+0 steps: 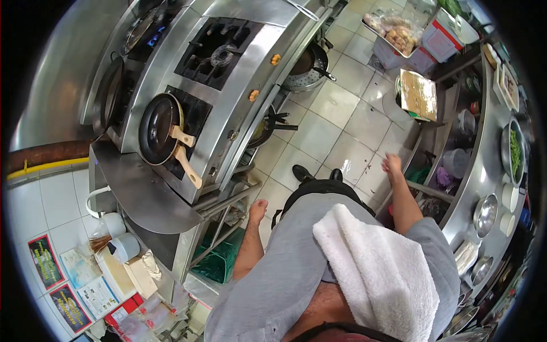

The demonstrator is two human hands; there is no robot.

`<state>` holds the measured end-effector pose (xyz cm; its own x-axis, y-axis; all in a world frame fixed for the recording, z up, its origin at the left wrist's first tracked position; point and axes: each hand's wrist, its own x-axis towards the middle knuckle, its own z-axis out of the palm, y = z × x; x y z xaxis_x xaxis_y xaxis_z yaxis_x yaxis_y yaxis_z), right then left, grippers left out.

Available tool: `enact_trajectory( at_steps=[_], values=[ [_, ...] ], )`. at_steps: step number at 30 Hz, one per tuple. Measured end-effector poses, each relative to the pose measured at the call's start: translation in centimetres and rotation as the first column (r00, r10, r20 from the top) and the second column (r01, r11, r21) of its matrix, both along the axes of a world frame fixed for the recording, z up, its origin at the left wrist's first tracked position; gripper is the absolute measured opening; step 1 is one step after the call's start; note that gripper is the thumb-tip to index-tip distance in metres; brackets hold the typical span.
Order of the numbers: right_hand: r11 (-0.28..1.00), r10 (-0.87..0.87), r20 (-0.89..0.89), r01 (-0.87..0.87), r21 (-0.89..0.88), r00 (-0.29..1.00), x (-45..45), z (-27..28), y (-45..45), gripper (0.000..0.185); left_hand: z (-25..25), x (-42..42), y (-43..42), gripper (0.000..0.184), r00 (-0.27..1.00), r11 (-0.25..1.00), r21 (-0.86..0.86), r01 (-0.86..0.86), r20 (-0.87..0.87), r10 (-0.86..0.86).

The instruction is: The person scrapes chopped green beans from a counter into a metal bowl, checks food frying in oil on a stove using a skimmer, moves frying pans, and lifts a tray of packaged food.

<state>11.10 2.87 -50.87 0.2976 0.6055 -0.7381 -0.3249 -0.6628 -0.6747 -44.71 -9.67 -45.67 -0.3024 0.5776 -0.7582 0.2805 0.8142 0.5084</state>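
While the person in the grey shirt [273,245] stands on the pale tiled floor [310,117], both arms hang out from the sides. Left hand [259,211]: beside the steel frame under the stove, near the green plastic bag [219,256]; its grip looks drawn together, fingers curled toward the palm. Right hand [392,164]: over the floor, near the open shelves of the long steel bench [464,188]; fingers bent, but from here I cannot tell whether that grip is closed.

Thick white towel [376,268] draped over the right shoulder. On the steel stove [228,105], left side: two dark frying pans [155,130], overlapping, pale handles pointing toward the person. More pans [265,130] with black handles sit beneath the stove top.

Right-hand side: steel bowl of green vegetables [514,157] on the bench, a shiny steel bowl [485,215] nearer the person, white bowls [509,196] beside them. Ahead, a white bin [394,105] with a brown sheet [419,94] on top; beyond it, a metal tray of bagged food [397,35].
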Motion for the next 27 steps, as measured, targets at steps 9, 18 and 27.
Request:
enact_trajectory(
  at_steps=[9,18,27],
  values=[
    [0.934,0.197,0.814,-0.357,0.014,0.547,3.8,1.2,-12.2,0.019,-0.2,3.6,4.7,0.035,0.939,0.939,0.053,0.339,-0.073,-0.335],
    [0.967,0.187,0.965,-0.139,-0.214,-0.185,10.3,23.4,-5.1,0.045,-5.4,6.7,16.2,0.037,0.795,0.786,0.141,0.602,-0.189,-0.576],
    [0.818,0.564,0.813,-0.035,-0.574,-0.142,13.7,24.0,-8.1,0.073,-12.8,10.6,28.4,0.029,0.891,0.897,0.044,0.440,0.109,-0.442]
  ],
)
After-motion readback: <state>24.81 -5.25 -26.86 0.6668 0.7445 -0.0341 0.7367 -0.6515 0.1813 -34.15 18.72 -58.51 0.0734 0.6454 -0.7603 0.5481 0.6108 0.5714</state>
